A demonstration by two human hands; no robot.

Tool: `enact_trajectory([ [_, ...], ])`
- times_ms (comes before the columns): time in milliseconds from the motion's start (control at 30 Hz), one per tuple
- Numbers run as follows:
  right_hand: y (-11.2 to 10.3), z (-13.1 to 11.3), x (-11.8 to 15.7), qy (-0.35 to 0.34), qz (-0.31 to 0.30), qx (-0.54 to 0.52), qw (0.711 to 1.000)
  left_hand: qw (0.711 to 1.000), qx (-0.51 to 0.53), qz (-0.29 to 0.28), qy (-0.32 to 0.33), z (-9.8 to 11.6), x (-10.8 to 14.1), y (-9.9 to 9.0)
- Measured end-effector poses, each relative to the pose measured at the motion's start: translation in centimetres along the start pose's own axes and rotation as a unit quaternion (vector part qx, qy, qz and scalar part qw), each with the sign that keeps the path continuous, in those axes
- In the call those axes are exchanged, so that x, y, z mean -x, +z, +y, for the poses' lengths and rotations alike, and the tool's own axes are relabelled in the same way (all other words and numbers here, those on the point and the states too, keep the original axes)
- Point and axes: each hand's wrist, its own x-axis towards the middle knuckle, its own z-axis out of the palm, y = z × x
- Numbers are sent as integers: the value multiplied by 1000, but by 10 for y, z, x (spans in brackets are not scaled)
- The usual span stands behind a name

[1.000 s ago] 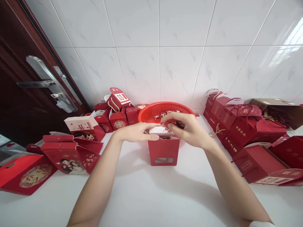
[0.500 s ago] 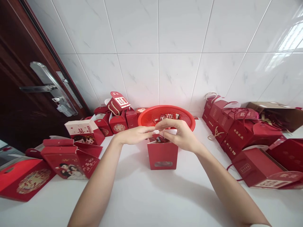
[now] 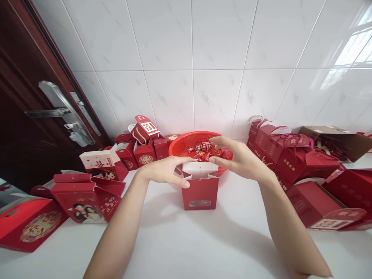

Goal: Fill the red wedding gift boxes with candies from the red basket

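Observation:
A red gift box (image 3: 200,193) stands upright on the white tabletop, its top open and pale inner flap raised. A small clear window is low on its front. My left hand (image 3: 164,170) holds its upper left side, thumb on the front corner and fingers towards the back flap. Behind it sits a red plastic basket (image 3: 181,143) with wrapped candies (image 3: 203,149) inside. Over the basket's right side hovers my right hand (image 3: 240,157), thumb and fingers apart, with nothing visible in its grasp; its fingertips are near the candies.
Several red gift boxes (image 3: 75,197) stand on the left, more red boxes (image 3: 302,159) on the right. A brown cardboard box (image 3: 334,135) lies at the far right. A tiled wall (image 3: 217,93) rises behind the table; a dark door (image 3: 26,69) is at left.
My hands have parted from above the box. The right moved right, over the basket; the left lowered its thumb onto the box's front corner. The box's flap now shows raised.

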Motion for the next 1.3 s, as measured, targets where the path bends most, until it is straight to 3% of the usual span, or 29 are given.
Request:
enact_trajectory([
  [100,-2,6,0,26,-84,28,996,998,-25,53,-9,-1,-2,3],
  [200,-1,10,-1,45,-122,12,991,987,0,159,16,-1,-4,4],
  [333,4,12,-4,32,-76,-51,995,953,52,292,54,3,-3,5],
  [467,5,8,-6,13,-16,-136,990,928,42,363,69,8,-2,8],
  [733,2,0,-5,35,40,-173,983,909,12,406,93,14,-4,16],
  [933,-3,-5,-2,1,91,-109,990,939,56,314,128,14,0,11],
  [1033,-13,-8,4,-28,158,-72,984,928,65,331,159,13,-2,11],
  [1133,-33,-15,18,-45,292,-27,955,926,89,332,158,7,-13,13],
  [1300,-90,-24,73,-52,525,130,839,949,73,296,76,-25,-43,24],
])
